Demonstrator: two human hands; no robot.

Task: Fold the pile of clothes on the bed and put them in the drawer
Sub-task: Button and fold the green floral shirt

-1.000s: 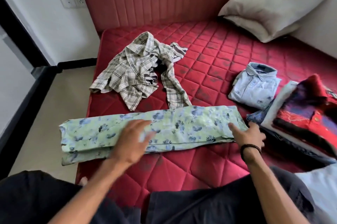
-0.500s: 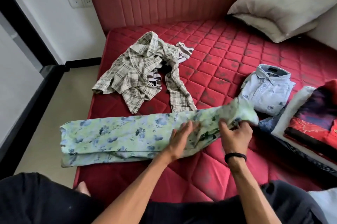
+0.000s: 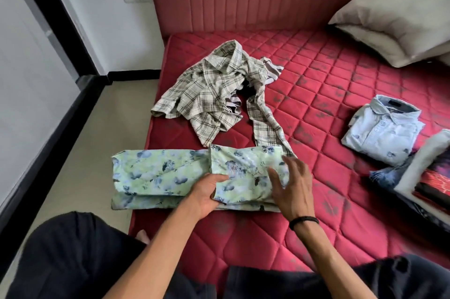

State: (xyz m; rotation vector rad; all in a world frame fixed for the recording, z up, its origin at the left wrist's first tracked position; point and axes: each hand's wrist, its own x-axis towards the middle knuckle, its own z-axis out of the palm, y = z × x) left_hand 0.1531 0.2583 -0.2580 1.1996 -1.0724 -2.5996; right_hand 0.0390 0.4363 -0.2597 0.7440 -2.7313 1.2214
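At the lower centre, the pale green floral cotton shirt lies folded on the red quilted mattress, its left end overhanging the edge. The left hand pinches the folded flap; the right hand presses it with fingers spread. A crumpled plaid shirt lies above.

— What do we have in front of us?
— Our left hand grips the edge of a green floral garment, its right end folded over; our right hand rests flat on that fold.
— And beyond?
— A crumpled plaid shirt on the red mattress, a folded pale blue shirt right.
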